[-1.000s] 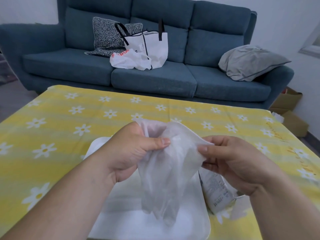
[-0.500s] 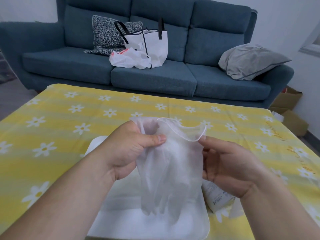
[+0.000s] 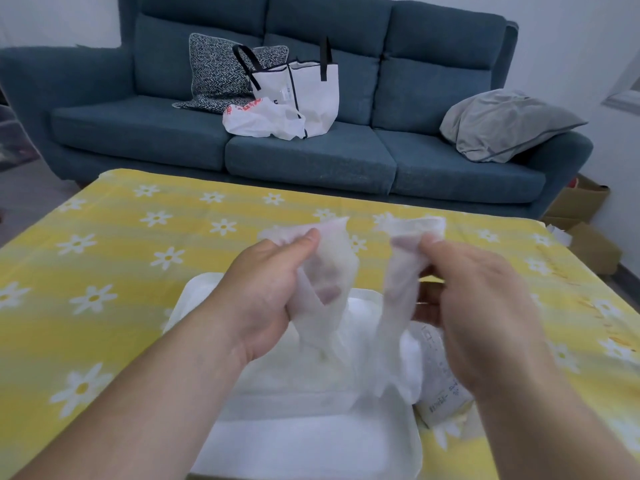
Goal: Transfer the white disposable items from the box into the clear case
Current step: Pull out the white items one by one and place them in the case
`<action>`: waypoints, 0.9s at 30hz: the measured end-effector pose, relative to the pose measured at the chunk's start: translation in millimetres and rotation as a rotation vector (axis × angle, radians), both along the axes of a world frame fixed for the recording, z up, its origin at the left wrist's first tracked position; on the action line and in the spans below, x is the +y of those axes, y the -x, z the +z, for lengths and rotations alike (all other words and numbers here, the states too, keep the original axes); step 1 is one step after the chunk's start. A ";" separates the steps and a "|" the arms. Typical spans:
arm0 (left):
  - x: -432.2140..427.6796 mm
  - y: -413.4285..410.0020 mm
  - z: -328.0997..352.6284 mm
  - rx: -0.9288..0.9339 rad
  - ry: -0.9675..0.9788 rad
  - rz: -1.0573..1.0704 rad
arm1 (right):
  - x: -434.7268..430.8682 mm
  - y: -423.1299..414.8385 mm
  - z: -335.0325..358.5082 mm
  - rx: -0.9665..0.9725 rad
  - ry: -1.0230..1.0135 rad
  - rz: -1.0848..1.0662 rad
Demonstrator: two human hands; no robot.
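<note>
Translucent white glove (image 3: 332, 268) pinched in left hand (image 3: 266, 296), second glove (image 3: 398, 296) pinched in right hand (image 3: 485, 306). Both hanging cuff-up, long axes approx vertical, tips dangling directly over clear case (image 3: 311, 445). Box (image 3: 446, 393) just beside case, under right hand. Probably straight down to drop; left hand nearer case centre.

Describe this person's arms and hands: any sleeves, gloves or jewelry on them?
The left forearm and right forearm are bare down to the frame's edge, no sleeve in view. The left hand and right hand wear no gloves; no ring, watch or bracelet shows. The thumbnails look short and unpainted. No markings are visible.
</note>
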State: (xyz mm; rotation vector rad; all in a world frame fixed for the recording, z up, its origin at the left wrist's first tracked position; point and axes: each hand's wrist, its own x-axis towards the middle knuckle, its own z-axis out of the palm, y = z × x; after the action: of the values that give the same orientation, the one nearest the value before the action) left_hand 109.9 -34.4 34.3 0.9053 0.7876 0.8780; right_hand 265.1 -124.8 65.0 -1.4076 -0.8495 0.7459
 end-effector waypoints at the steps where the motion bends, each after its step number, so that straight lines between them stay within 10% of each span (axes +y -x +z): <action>1: -3.5 -3.2 -1.2 0.005 -0.005 -0.033 | 1.2 7.6 -2.0 0.008 0.014 0.048; 10: -10.2 -1.2 -10.9 0.097 -0.288 -0.370 | 2.4 11.4 -11.0 -0.039 0.106 0.306; 15: -4.9 -3.0 -17.6 0.340 -0.478 -0.170 | -0.5 8.7 -6.1 -0.128 0.113 0.316; 20: -6.6 -1.0 -13.3 0.366 -0.527 -0.243 | -0.8 -2.5 -4.6 -0.547 -0.005 -0.007; 27: -11.0 0.5 -8.7 0.367 -0.616 -0.344 | -0.9 -3.6 -3.1 -0.867 0.047 0.152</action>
State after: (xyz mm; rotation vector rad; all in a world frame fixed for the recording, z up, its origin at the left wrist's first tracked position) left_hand 109.4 -45.4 25.6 1.7280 0.6448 0.6586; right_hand 268.7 -125.7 61.8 -1.7378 -1.6225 0.2331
